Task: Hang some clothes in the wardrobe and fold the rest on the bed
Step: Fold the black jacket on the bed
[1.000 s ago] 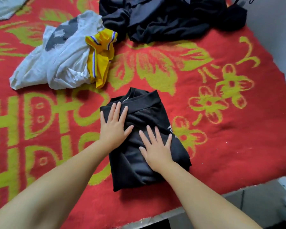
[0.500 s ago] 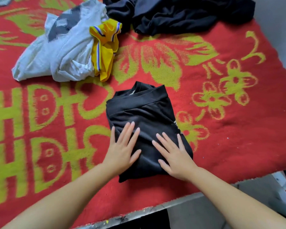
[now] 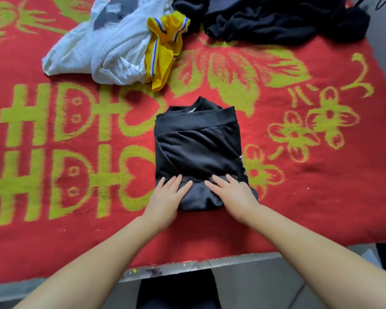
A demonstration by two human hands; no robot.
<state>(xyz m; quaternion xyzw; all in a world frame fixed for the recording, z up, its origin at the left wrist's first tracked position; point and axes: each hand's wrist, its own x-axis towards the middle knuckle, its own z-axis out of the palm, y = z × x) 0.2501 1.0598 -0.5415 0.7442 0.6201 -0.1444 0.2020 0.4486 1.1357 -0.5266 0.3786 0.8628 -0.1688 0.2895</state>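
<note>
Smoothing the folded black garment [image 3: 197,152], our landmark, which lies as a compact rectangle on the red and green bed cover [image 3: 321,197], a little in from the near edge of the bed. Our left hand [image 3: 165,197] rests flat on the garment's near-left corner and our right hand [image 3: 234,192] on its near-right corner; both are spread, fingers straight and pointing away from us, pressing rather than gripping. The ribbed band runs across the garment's far side, with the collar showing just beyond it. We judge the step in hand to be flattening the last fold, and it goes best when we keep the palms level, press evenly on both corners, and work any trapped slack toward the garment's edges so that the stacked layers do not slide apart. Beyond the garment, to its far left, lies a crumpled white shirt [image 3: 103,47] touching a yellow piece [image 3: 163,50]; to its far right, a dark heap [image 3: 276,18]. By our reading these three remain unfolded, so much of the task is left.
</note>
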